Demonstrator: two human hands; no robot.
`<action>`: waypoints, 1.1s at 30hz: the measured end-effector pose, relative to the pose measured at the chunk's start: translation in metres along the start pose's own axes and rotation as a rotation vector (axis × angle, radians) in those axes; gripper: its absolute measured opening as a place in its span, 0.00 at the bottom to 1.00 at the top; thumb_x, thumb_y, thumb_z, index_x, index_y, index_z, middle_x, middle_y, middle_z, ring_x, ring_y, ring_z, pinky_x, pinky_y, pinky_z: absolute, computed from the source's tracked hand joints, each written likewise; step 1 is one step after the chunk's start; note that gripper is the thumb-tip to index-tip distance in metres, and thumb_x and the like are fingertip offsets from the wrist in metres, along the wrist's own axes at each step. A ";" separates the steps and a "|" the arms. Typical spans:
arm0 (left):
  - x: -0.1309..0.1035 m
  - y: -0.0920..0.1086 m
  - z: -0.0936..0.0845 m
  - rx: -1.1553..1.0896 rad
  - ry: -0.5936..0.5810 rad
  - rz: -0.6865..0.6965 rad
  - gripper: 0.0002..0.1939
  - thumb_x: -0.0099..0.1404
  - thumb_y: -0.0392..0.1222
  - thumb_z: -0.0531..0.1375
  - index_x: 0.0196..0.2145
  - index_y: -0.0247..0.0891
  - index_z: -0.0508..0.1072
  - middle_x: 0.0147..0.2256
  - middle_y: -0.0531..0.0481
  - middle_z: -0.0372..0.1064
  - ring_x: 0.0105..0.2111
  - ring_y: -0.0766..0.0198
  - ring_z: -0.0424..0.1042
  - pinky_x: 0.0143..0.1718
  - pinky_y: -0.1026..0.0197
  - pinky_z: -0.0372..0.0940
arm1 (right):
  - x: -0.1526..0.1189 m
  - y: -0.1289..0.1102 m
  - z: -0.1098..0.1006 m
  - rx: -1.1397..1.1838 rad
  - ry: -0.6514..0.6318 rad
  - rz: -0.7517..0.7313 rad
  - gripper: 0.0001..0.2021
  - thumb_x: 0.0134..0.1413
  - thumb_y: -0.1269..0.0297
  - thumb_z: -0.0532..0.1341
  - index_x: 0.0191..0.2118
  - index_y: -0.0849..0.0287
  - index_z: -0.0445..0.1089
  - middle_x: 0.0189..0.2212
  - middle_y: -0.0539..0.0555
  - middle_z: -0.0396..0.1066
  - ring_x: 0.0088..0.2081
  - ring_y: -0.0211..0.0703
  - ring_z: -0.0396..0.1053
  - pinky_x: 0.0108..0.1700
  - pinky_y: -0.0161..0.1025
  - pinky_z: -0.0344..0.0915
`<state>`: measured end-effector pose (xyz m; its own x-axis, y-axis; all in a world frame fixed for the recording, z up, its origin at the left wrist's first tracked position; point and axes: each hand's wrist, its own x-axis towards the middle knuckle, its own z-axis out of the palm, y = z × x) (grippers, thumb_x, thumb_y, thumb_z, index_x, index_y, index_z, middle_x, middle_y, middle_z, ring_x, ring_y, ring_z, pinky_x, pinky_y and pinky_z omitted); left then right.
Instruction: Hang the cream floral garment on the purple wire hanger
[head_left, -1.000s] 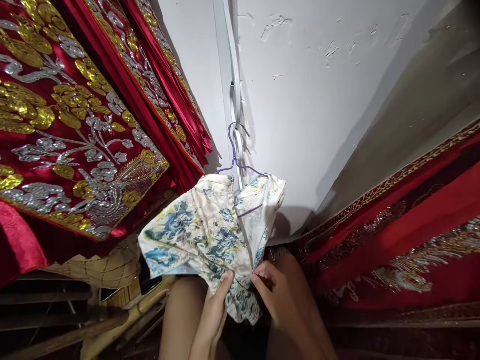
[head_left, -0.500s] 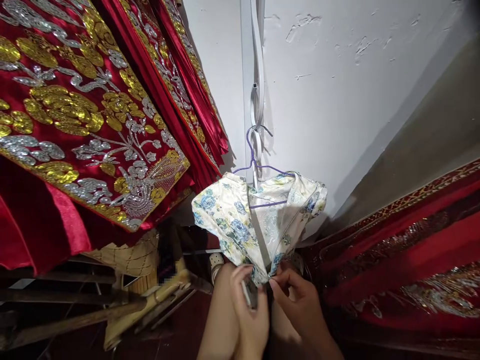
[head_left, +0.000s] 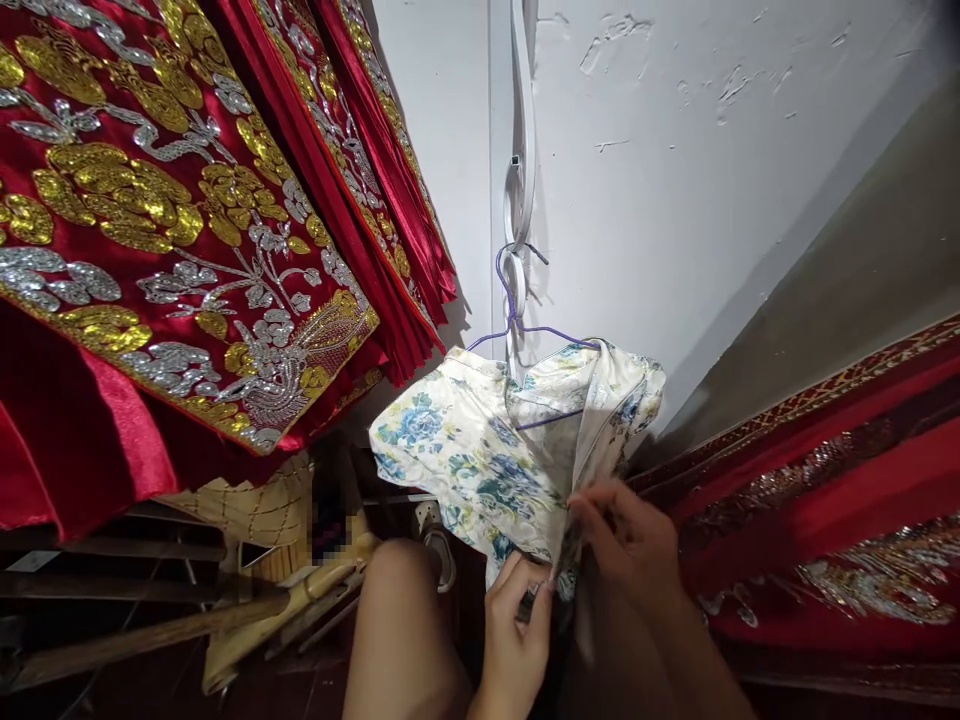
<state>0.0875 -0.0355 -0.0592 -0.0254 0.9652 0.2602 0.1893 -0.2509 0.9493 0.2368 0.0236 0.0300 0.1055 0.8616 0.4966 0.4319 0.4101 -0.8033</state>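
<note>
A short-sleeved white blouse (head_left: 457, 430) with blue flowers hangs by its shoulders from a thin purple hanger (head_left: 512, 325), its front parted at the neck. At the lower end of the front, my left hand (head_left: 517, 615) is closed, pinching the blouse's edge between thumb and fingers. Something small and dark shows inside its curled fingers, too hidden to name. Higher up and to the right, my right hand (head_left: 634, 540) is closed on the front edge of the blouse, thumb against fingertips. The fabric between both hands is drawn taut.
The hanger hooks onto a curled white metal bracket (head_left: 521, 200) against the white wall (head_left: 675, 200). Red cloth with gold and silver sequins (head_left: 247, 260) hangs at left, above a bamboo chair (head_left: 277, 600). More red embroidered fabric (head_left: 825, 500) lies at right. My bare knee (head_left: 397, 600) is below.
My right hand has moved up and right along the blouse's front edge. My left hand has shifted slightly right and down. The left panel is pulled across, narrowing the front opening.
</note>
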 end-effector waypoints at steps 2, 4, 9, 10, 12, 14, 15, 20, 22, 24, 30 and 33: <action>-0.002 -0.002 -0.003 0.013 -0.015 0.000 0.13 0.72 0.40 0.56 0.29 0.38 0.71 0.30 0.48 0.70 0.33 0.61 0.70 0.36 0.64 0.63 | 0.034 -0.010 -0.002 -0.102 0.082 -0.224 0.11 0.60 0.63 0.64 0.26 0.56 0.71 0.15 0.44 0.63 0.17 0.35 0.60 0.22 0.32 0.58; 0.001 -0.003 -0.008 0.036 -0.019 0.001 0.14 0.72 0.41 0.56 0.27 0.38 0.69 0.28 0.49 0.69 0.31 0.62 0.69 0.35 0.64 0.62 | 0.068 -0.020 0.000 -0.117 0.138 -0.376 0.10 0.60 0.63 0.63 0.27 0.56 0.70 0.16 0.44 0.63 0.17 0.34 0.59 0.23 0.33 0.58; 0.020 -0.008 -0.018 0.118 -0.099 0.019 0.14 0.72 0.41 0.55 0.28 0.38 0.68 0.28 0.49 0.66 0.31 0.62 0.67 0.32 0.64 0.59 | 0.122 -0.031 0.014 -0.078 0.143 -0.443 0.10 0.62 0.64 0.60 0.27 0.56 0.68 0.15 0.42 0.56 0.17 0.33 0.53 0.23 0.33 0.54; 0.023 -0.010 -0.019 0.138 -0.123 0.026 0.14 0.72 0.41 0.55 0.27 0.38 0.68 0.28 0.49 0.66 0.31 0.62 0.67 0.32 0.64 0.59 | 0.127 -0.031 0.017 -0.070 0.150 -0.448 0.10 0.61 0.65 0.60 0.27 0.56 0.67 0.16 0.42 0.56 0.17 0.33 0.53 0.23 0.34 0.54; 0.028 -0.016 -0.019 0.175 -0.149 0.042 0.14 0.72 0.39 0.54 0.27 0.38 0.68 0.28 0.49 0.66 0.31 0.62 0.67 0.32 0.64 0.59 | 0.131 -0.029 0.020 -0.050 0.170 -0.447 0.10 0.61 0.65 0.60 0.28 0.56 0.67 0.16 0.42 0.56 0.18 0.33 0.52 0.23 0.34 0.53; 0.030 -0.026 -0.019 0.196 -0.171 0.060 0.14 0.72 0.38 0.54 0.27 0.37 0.68 0.29 0.48 0.67 0.32 0.62 0.67 0.33 0.64 0.60 | 0.131 -0.030 0.020 -0.014 0.213 -0.424 0.09 0.60 0.66 0.61 0.28 0.56 0.68 0.16 0.42 0.55 0.18 0.33 0.52 0.23 0.34 0.52; 0.030 -0.032 -0.019 0.200 -0.173 0.066 0.14 0.71 0.38 0.54 0.27 0.37 0.69 0.29 0.48 0.67 0.32 0.62 0.67 0.34 0.64 0.60 | 0.130 -0.031 0.019 0.005 0.237 -0.409 0.09 0.60 0.66 0.62 0.28 0.56 0.68 0.16 0.42 0.55 0.18 0.32 0.51 0.23 0.34 0.51; 0.037 -0.041 -0.020 0.197 -0.120 0.070 0.11 0.70 0.38 0.56 0.30 0.37 0.72 0.31 0.48 0.69 0.33 0.60 0.70 0.36 0.62 0.64 | 0.122 -0.043 0.013 0.047 0.189 -0.392 0.11 0.61 0.65 0.61 0.26 0.56 0.67 0.15 0.42 0.56 0.17 0.32 0.52 0.21 0.34 0.51; 0.051 -0.026 -0.023 0.178 -0.081 0.111 0.06 0.69 0.39 0.59 0.34 0.37 0.74 0.33 0.47 0.72 0.36 0.59 0.72 0.40 0.60 0.66 | 0.116 -0.046 0.012 0.052 0.121 -0.425 0.11 0.62 0.65 0.60 0.27 0.56 0.69 0.15 0.43 0.59 0.17 0.32 0.55 0.21 0.33 0.53; 0.072 0.002 -0.028 0.134 0.012 0.190 0.05 0.69 0.39 0.60 0.41 0.38 0.75 0.37 0.45 0.74 0.40 0.58 0.74 0.44 0.59 0.67 | 0.110 -0.048 0.011 0.062 0.080 -0.489 0.09 0.63 0.66 0.61 0.30 0.56 0.71 0.18 0.44 0.64 0.19 0.32 0.58 0.23 0.32 0.56; 0.146 0.104 -0.047 0.224 0.230 0.551 0.19 0.73 0.38 0.59 0.60 0.42 0.70 0.43 0.46 0.75 0.37 0.63 0.73 0.40 0.60 0.68 | 0.105 -0.055 0.005 0.048 0.000 -0.585 0.09 0.64 0.68 0.61 0.30 0.55 0.71 0.20 0.44 0.68 0.19 0.30 0.58 0.24 0.30 0.58; 0.167 0.131 -0.051 0.388 0.207 0.680 0.08 0.73 0.38 0.58 0.43 0.38 0.77 0.36 0.49 0.75 0.34 0.64 0.72 0.36 0.62 0.67 | 0.106 -0.055 0.003 0.015 -0.004 -0.594 0.11 0.64 0.67 0.60 0.28 0.55 0.70 0.19 0.44 0.68 0.18 0.31 0.58 0.24 0.31 0.59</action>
<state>0.0582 0.0887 0.1178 0.0438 0.5677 0.8221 0.5549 -0.6981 0.4525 0.2215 0.0937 0.1260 -0.1536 0.4847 0.8611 0.4029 0.8264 -0.3933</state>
